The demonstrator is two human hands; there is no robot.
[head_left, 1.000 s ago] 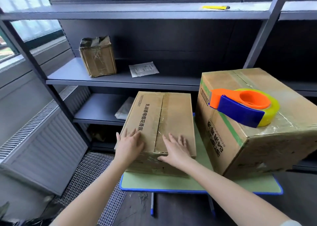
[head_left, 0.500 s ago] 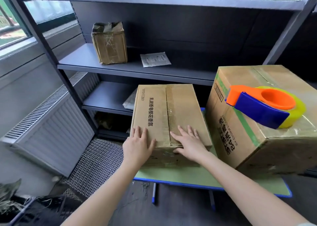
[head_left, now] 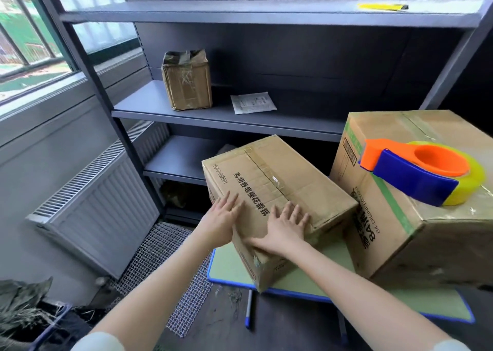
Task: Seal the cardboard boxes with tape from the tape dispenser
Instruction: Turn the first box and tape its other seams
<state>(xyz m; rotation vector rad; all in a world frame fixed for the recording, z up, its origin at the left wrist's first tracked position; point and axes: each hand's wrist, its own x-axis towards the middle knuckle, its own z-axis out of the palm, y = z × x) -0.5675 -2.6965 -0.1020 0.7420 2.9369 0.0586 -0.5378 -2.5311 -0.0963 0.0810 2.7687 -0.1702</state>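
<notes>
Positioning step: small brown printed cardboard box [head_left: 280, 174] skewed on green blue-edged bench [head_left: 306, 278], near corner overhanging. Hands: left grip [head_left: 222, 221], right grip [head_left: 286, 229] spread flat on box. Tool: orange-blue tape dispenser [head_left: 416, 174] at 3 o'clock atop large brown carton [head_left: 400, 233]. Recommend: square box before taping.

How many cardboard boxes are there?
3: middle box under left hand and right hand, on the table; big box at right, bearing the tape dispenser; small box on the shelf. More may hide.

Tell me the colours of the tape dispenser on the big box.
The tape dispenser: orange body, blue guard, yellowish roll; head view.
</notes>
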